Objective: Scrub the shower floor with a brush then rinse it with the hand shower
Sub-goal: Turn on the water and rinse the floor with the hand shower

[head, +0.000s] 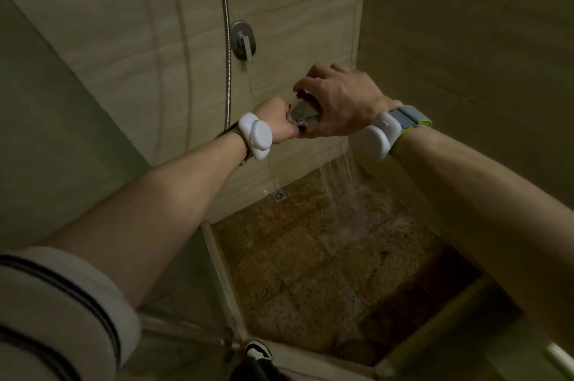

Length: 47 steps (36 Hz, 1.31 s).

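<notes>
The hand shower [302, 115] is a shiny chrome head, mostly hidden between both hands at about 12 o'clock above the shower floor [326, 272], with water [338, 182] streaming down onto the speckled brown stone at 1 o'clock. The left hand [276, 123] is curled into a fist round its handle. The right hand [338, 104] caps the head, fingers bent and gripping its rim.

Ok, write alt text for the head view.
Both hands, left hand and right hand, hold a chrome hand shower spraying water onto the speckled brown shower floor near the drain; its hose hangs beside the wall mixer valve.
</notes>
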Tool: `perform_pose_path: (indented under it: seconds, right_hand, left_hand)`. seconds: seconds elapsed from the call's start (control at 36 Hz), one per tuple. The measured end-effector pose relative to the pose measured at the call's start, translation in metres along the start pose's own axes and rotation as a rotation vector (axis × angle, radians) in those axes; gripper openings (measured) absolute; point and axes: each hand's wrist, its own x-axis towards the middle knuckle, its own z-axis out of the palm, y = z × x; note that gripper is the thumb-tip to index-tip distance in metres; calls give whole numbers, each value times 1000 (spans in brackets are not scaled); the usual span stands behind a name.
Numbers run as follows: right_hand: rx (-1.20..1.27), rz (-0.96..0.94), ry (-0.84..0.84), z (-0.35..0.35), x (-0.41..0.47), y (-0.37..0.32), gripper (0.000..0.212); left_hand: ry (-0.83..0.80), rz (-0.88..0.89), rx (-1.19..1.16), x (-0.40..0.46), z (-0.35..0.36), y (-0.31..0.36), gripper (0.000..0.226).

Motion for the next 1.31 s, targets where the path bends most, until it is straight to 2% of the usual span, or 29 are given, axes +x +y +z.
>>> perform_pose_path:
  seconds: [0.14,0.47,0.53,0.64,0.83,1.06,1.31]
  right_hand:
    - [7,-2,0,-1,1,1,87]
    - [19,28,-34,-7,1,4,92]
    - [23,36,-19,-8,1,3,93]
    - [11,36,24,-8,2,3,82]
    - [17,35,105,-12,3,5,80]
    - [42,68,96,-14,4,9,83]
    - [71,48,131,-14,6,12,86]
  left_hand:
    - [40,29,31,0,-2,2,33]
    - [-27,5,-1,1,-5,13,17]
    - [-9,8,8,2,-6,13,17]
    - [43,21,32,3,-10,12,23]
    - [148,59,67,4,-18,15,31]
    - [90,26,-32,10,-18,18,16]
    - [183,45,-51,9,-17,19,27]
